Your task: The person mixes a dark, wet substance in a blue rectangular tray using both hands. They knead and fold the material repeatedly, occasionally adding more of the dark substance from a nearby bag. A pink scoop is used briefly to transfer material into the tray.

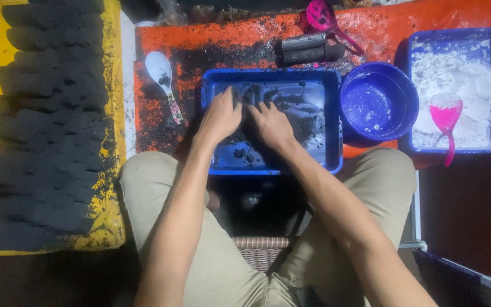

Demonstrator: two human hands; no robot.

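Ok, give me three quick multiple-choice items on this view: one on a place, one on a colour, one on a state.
1. Where are both hands?
A. In the middle blue tray
B. In the round bowl
C. On the yellow sheet

2. What colour is the scoop in the right tray of white powder?
A. White
B. Pink
C. Black

3. How does the white spoon lie?
A. Held in the left hand
B. Standing in the bowl
C. Loose on the orange mat

Answers:
1 A: the left hand and right hand press into dark material inside the middle blue tray.
2 B: the scoop on the white powder is pink.
3 C: the white spoon lies on the orange mat, left of the tray, with no hand on it.
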